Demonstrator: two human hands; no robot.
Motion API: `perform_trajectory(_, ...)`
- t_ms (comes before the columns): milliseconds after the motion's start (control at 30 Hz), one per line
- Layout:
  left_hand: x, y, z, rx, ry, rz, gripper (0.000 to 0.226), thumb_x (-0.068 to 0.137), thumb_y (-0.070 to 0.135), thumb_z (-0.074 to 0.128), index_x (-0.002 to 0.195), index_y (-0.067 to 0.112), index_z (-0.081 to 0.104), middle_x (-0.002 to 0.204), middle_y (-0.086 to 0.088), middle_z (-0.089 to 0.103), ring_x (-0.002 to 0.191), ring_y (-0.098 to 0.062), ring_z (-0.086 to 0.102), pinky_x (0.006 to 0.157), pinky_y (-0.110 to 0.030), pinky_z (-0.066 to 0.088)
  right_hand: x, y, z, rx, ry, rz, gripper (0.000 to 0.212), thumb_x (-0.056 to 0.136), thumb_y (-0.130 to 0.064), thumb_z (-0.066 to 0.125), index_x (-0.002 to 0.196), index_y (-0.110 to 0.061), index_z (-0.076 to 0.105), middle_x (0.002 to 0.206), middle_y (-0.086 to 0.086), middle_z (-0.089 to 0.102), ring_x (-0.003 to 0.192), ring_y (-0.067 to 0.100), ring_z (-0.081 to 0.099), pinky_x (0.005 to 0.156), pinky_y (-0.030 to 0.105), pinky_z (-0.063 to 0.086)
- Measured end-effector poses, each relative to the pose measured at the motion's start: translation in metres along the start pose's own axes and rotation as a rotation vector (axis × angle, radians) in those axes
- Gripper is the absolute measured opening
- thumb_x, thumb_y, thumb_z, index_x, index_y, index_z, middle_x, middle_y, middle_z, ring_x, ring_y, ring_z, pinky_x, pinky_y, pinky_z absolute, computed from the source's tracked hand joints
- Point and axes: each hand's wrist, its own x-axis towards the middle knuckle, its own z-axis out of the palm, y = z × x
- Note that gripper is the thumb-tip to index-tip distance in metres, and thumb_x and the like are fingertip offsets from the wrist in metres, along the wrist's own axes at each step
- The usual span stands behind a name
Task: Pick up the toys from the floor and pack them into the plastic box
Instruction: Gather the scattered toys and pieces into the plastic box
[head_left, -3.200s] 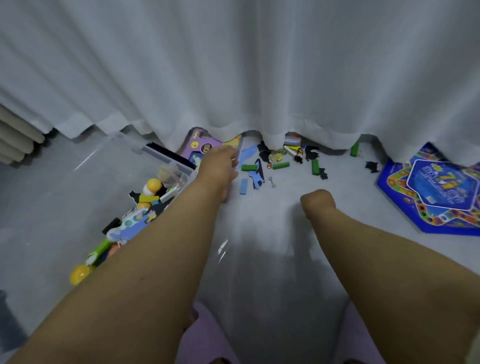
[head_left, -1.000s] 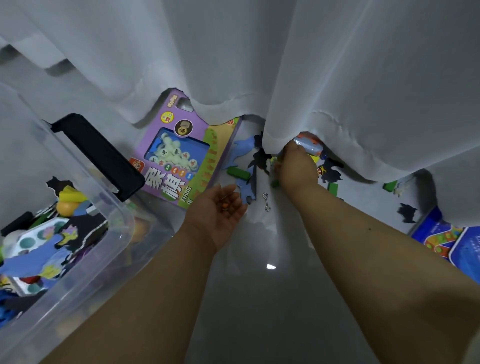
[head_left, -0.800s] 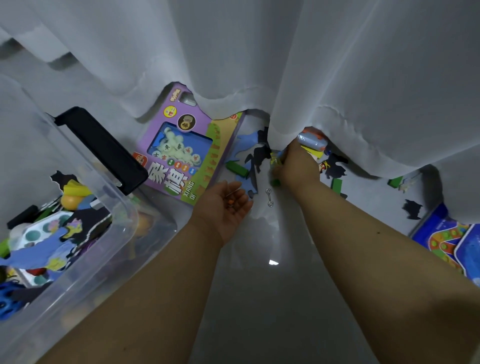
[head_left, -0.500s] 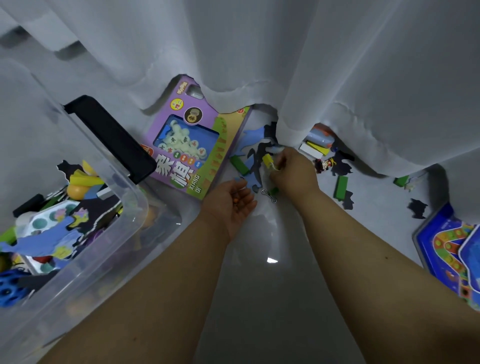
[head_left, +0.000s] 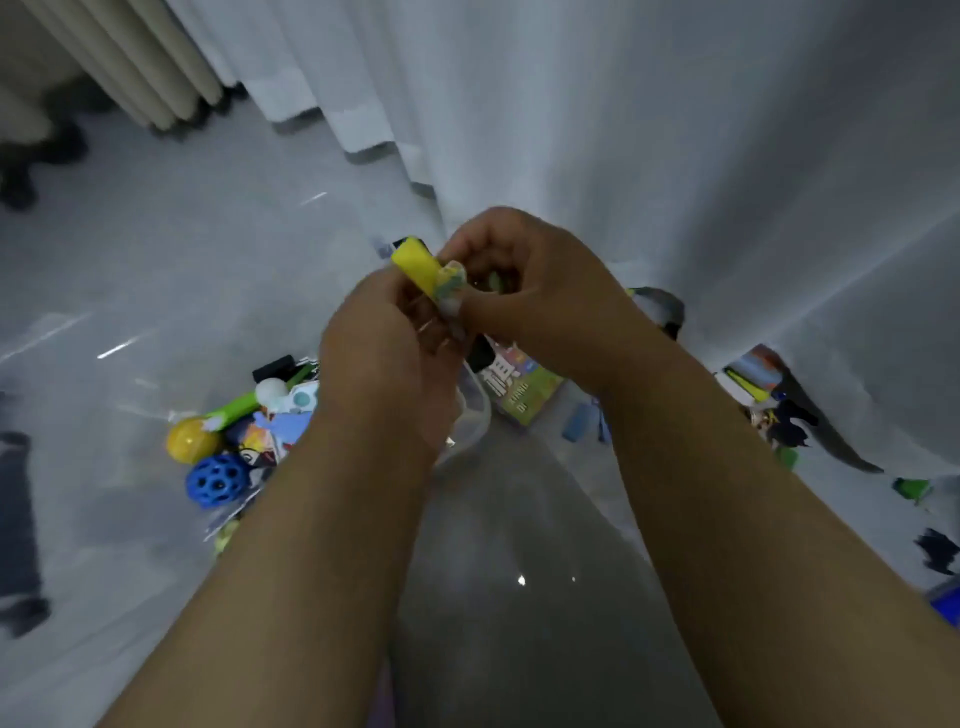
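Both of my hands are up together in mid-frame, above the near corner of the clear plastic box (head_left: 475, 415). Right hand (head_left: 530, 291) has its fingers curled round a yellow block (head_left: 415, 265), which sticks out up-left from the grip; something small and greenish sits against the block's lower end, too blurred to name. Left hand (head_left: 395, 353) is cupped right under it, fingers curled in and touching the right hand; it looks like it's holding small bits, but motion blur means I can't confirm. In the box: a yellow ball (head_left: 189, 441), a blue perforated ball (head_left: 218, 480) just below it, a green-and-white stick-shaped toy (head_left: 249, 402), and flat printed pieces piled beside them. On the floor (head_left: 156, 260) right of the box lies the purple game box (head_left: 524, 389), partly hidden by my right wrist, with a blue block (head_left: 577, 423) just beside it. Further right, at the hem of the white curtain (head_left: 675, 130), there's a scatter of black cutouts and a green block (head_left: 911, 488), well apart from the hands. Beige curtain folds (head_left: 130, 57) sit top left.
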Motion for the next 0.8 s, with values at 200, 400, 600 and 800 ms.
perform_trajectory(200, 0.009, 0.039, -0.053, 0.393, 0.223, 0.042, 0.056, 0.098, 0.052, 0.026, 0.12, 0.013, 0.059, 0.131, -0.006, 0.056, 0.127, -0.017, 0.046, 0.09, -0.03, 0.03, 0.015, -0.004, 0.038, -0.389, -0.017, -0.117, 0.027, 0.085, -0.014, 0.062, 0.111, -0.017, 0.063, 0.108, -0.005, 0.066, 0.095, 0.004, 0.056, 0.082, 0.017, 0.042)
perform_trajectory(400, -0.008, 0.013, -0.001, 0.376, 0.049, 0.175, 0.041, 0.1, 0.041, 0.033, 0.104, 0.015, 0.066, 0.112, -0.001, 0.067, 0.108, -0.01, 0.06, 0.096, -0.027, 0.046, -0.03, 0.039, -0.015, -0.136, 0.757, 0.004, 0.011, 0.078, -0.011, 0.059, 0.077, -0.022, 0.059, 0.069, -0.014, 0.059, 0.063, 0.0, 0.054, 0.061, 0.013, 0.043)
perform_trajectory(600, -0.011, -0.098, 0.055, 0.823, -0.376, 0.259, 0.046, 0.085, 0.04, 0.036, 0.109, 0.011, 0.064, 0.11, -0.005, 0.063, 0.112, -0.022, 0.057, 0.1, -0.034, 0.045, -0.087, 0.14, -0.062, -0.264, 1.014, 0.386, 0.014, 0.082, -0.008, 0.055, 0.075, -0.02, 0.056, 0.072, -0.004, 0.057, 0.067, 0.012, 0.052, 0.053, 0.009, 0.034)
perform_trajectory(800, 0.028, -0.18, 0.067, 1.113, -0.556, 0.055, 0.057, 0.089, 0.04, 0.035, 0.137, 0.011, 0.047, 0.141, -0.006, 0.047, 0.132, -0.021, 0.042, 0.096, -0.023, 0.034, -0.121, 0.211, -0.105, -0.496, 0.846, 0.525, 0.041, 0.08, -0.015, 0.058, 0.121, -0.016, 0.06, 0.12, 0.004, 0.062, 0.112, 0.023, 0.055, 0.098, 0.038, 0.045)
